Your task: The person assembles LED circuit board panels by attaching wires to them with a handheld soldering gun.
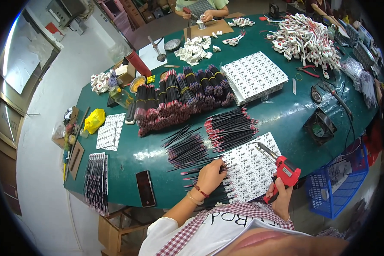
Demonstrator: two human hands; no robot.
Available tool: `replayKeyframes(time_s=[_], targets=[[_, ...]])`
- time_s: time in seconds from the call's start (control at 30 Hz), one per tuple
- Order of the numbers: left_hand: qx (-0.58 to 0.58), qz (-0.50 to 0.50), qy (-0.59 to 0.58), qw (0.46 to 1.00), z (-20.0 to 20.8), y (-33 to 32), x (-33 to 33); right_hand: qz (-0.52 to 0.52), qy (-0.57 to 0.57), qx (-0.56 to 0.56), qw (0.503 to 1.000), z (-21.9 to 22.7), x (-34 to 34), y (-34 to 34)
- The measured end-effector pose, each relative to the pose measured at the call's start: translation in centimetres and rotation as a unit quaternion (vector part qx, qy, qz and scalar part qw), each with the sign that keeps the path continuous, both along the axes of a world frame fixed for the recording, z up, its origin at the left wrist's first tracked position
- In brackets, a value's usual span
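Note:
A white circuit board sheet point(251, 168) with rows of small dark marks lies on the green table right in front of me. Along its left side black wires stick out, and my left hand point(212, 176) is pinched on one at that edge. My right hand point(280, 196) grips a red soldering gun point(287, 171); its metal tip end reaches over the upper right part of the sheet. Beyond the sheet lie two loose spreads of black wires, one with red ends point(231, 129) and one with purplish ends point(185, 149).
Bundled wires point(179, 96) and stacked board sheets point(254, 77) stand farther back. A phone point(145, 188) lies left, a small fan point(320, 128) right. A blue basket point(339, 187) sits below the table's right edge. Across the table a person point(202, 10) works beside white parts point(194, 51).

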State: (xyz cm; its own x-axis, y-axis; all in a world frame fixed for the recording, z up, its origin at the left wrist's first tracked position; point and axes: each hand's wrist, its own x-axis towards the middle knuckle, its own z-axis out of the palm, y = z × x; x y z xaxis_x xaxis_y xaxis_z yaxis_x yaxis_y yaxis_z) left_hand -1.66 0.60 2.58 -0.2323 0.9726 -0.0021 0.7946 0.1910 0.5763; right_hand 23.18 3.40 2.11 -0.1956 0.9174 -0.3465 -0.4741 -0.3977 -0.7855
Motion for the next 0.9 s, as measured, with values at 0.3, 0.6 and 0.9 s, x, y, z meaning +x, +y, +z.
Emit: replayKeyframes(time_s=[0.3, 0.6, 0.9], targets=[[-0.024, 0.023, -0.001, 0.999, 0.0, -1.0, 0.9, 0.006, -0.001, 0.008, 1.000, -0.2, 0.9, -1.2], [-0.002, 0.023, 0.000, 1.000, -0.8, -0.1, -0.3, 0.125, -0.142, 0.016, 0.982, -0.2, 2.1, -1.5], [-0.004, 0.026, 0.036, 0.999, -1.0, 1.1, -0.3, 0.135, -0.128, -0.012, 0.982, -0.9, 1.9, -1.6]])
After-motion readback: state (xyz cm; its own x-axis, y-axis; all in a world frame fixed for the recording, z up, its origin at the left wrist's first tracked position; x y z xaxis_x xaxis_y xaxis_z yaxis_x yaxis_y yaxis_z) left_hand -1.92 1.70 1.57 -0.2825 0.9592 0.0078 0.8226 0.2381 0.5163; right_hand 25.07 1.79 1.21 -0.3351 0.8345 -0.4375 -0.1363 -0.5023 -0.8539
